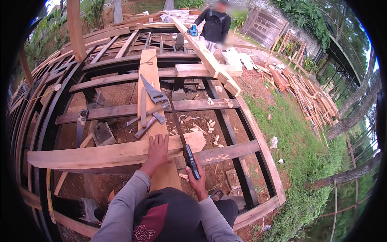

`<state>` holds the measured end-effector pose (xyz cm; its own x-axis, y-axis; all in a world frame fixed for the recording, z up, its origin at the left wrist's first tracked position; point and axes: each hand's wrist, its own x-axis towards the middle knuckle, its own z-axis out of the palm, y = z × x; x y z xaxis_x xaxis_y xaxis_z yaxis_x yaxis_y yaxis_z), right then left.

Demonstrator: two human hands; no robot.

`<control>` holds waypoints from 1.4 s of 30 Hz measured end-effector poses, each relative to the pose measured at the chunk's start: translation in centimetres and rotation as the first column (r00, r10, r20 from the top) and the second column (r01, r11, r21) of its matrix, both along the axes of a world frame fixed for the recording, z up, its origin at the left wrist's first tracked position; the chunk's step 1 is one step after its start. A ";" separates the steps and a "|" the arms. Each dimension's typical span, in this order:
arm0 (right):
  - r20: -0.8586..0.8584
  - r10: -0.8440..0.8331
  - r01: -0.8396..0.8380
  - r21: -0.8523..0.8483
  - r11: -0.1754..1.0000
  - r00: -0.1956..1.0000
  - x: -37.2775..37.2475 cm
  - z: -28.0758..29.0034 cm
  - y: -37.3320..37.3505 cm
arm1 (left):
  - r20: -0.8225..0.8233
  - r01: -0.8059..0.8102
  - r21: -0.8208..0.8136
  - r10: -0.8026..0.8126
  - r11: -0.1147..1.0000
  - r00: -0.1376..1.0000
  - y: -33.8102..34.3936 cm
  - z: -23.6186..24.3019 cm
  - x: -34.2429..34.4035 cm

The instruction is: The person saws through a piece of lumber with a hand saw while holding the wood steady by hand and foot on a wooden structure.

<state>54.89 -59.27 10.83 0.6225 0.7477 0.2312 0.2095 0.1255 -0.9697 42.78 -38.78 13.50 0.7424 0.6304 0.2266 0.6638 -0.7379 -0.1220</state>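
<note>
My left hand [157, 152] presses flat, fingers spread, on a thick wooden beam [92, 156] that lies across a wide plank [165, 177]. In my right hand [196, 177] is the black handle of a handsaw [180, 125], gripped beside the beam's right part. Its blade, seen nearly edge-on, points away from me and crosses the beam; whether the teeth touch the wood I cannot tell. Farther up the plank lie a second handsaw [155, 94], a hammer-like tool [150, 124] with a wooden handle, and a narrow strip of wood [143, 107].
Dark beams form an open floor frame [96, 113] over dirt with wood chips. Another saw [80, 127] hangs at the left by a concrete block [103, 134]. Across the frame, a person [215, 24] handles a blue power tool [192, 30] on a long timber [205, 56]. Scrap wood [298, 88] lies right.
</note>
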 end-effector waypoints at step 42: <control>-0.081 0.069 -0.089 -0.274 0.958 0.994 -6.1 9.7 -21.0 | -0.061 0.039 -0.518 -0.082 0.854 0.995 9.9 1.0 3.5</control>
